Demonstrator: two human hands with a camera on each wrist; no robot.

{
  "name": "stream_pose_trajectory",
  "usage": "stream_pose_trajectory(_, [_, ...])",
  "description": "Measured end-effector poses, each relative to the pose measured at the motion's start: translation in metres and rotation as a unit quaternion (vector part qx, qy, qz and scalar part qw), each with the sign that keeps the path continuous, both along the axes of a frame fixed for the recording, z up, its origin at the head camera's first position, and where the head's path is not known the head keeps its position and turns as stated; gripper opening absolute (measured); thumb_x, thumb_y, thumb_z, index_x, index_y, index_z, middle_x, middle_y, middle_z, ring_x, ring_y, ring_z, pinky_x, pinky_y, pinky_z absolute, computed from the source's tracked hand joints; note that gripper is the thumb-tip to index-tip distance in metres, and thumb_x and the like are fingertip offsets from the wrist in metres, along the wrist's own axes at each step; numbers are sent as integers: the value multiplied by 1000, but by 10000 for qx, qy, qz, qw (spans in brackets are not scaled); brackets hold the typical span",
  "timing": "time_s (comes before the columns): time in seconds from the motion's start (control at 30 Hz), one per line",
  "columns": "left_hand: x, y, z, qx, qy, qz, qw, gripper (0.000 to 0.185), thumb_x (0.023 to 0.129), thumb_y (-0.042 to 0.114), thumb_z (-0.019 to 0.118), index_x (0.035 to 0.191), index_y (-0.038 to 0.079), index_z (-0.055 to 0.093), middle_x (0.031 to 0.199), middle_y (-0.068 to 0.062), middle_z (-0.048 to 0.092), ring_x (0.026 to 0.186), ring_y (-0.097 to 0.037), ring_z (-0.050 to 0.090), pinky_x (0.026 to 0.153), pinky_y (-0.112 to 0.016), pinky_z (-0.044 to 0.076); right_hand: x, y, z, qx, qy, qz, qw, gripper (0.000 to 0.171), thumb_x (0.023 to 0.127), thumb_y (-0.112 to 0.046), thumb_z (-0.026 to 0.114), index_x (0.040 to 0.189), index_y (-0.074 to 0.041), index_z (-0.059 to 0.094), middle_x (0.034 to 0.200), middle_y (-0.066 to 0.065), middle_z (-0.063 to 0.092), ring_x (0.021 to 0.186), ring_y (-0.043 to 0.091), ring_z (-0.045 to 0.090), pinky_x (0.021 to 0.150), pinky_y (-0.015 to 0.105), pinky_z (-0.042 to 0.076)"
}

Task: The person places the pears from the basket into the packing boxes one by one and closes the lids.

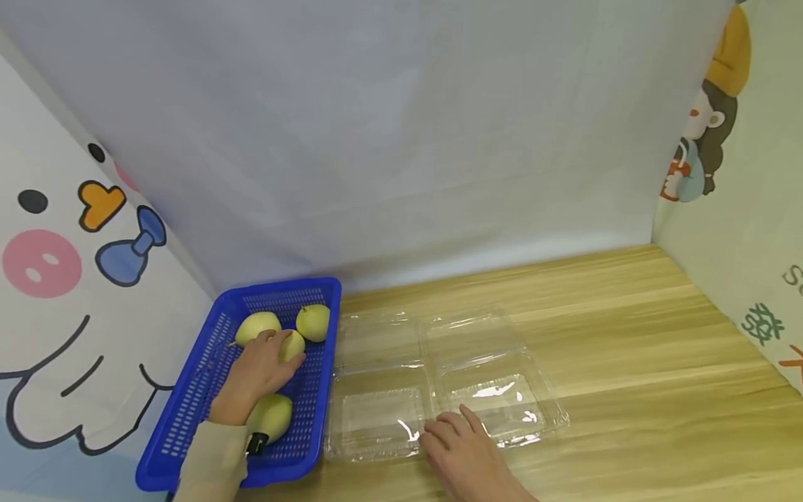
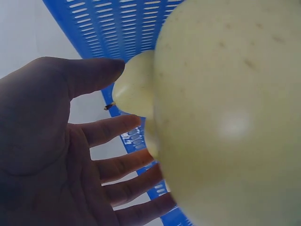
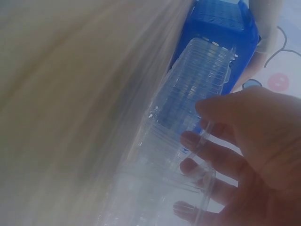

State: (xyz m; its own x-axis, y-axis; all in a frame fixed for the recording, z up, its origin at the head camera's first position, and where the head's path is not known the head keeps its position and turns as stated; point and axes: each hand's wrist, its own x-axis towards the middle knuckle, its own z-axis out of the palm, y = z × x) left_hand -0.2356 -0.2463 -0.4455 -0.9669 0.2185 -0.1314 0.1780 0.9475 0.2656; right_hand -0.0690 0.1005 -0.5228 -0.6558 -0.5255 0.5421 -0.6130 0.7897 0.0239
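A blue perforated basket [image 1: 188, 397] at the table's left end holds several yellow-green pears. My left hand [image 1: 266, 359] reaches into it, fingers spread and lying on the middle pear [image 1: 293, 345]. In the left wrist view the hand [image 2: 94, 141] is spread, its thumb tip at a small-looking pear [image 2: 134, 89], and a big pear [image 2: 225, 117] fills the right side. My right hand [image 1: 448, 432] rests with straight fingers on the front rim of two open clear plastic containers [image 1: 376, 411]. In the right wrist view its fingers [image 3: 197, 141] lie along that rim.
One more pear [image 1: 271, 416] lies beside my left wrist, and two others [image 1: 257, 326] [image 1: 312, 322] sit at the basket's far end. Cartoon-printed cloth walls close in the left [image 1: 56, 279] and right [image 1: 740, 209] sides. The wooden tabletop [image 1: 659, 362] stretches to the right.
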Motion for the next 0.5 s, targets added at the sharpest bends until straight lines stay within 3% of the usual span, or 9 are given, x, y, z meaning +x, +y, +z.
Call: stream_pose_trajectory(0.5, [-7,-5,-6,18,-51,-22,10000,68,105,35,60,154,-9,44,148,-45,45,128,-64,54,103,-73,47,0,-1,-2,29,-44,-34,10000,33,77,-32,90,104,-24,74,111,-7,78,108,17,70,94,51,62])
